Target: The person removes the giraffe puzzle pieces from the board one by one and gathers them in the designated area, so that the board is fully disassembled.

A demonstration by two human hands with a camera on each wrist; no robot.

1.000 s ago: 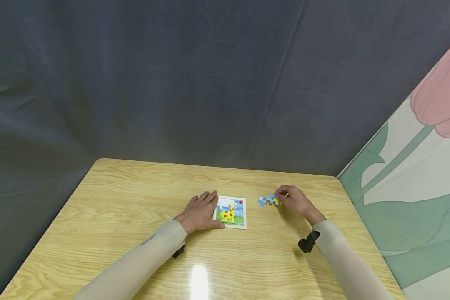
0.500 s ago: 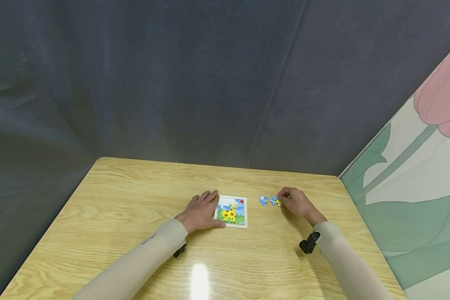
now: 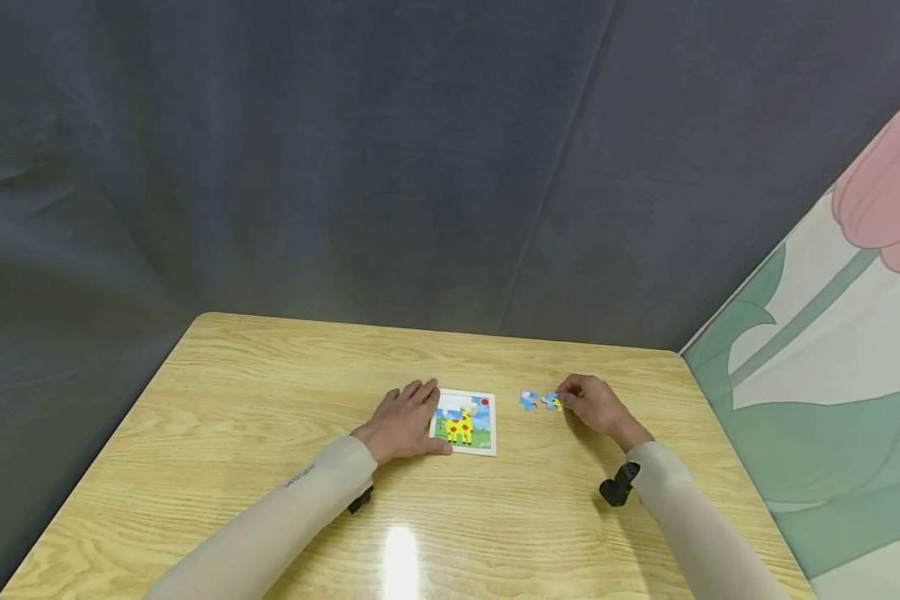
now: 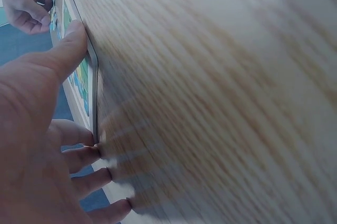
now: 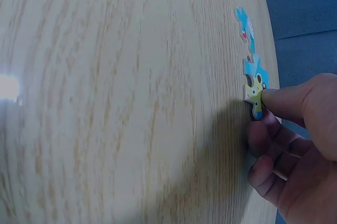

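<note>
A white-framed jigsaw puzzle board with a giraffe picture lies flat on the table; a white gap shows in its upper left part. My left hand rests along the board's left side, fingers extended, the thumb over the near edge in the left wrist view. To the right of the board, my right hand pinches a blue and yellow puzzle piece bearing the giraffe's face, thumb on top. Beside that piece lies another blue puzzle piece, loose on the wood.
The wooden table has its far edge against a dark curtain. A wall panel with a flower print stands along the right side. Light glares off the tabletop near the front.
My right hand has shifted slightly right, drawing the giraffe-face puzzle piece apart from the blue piece beside it. The left hand has stayed on the board.
</note>
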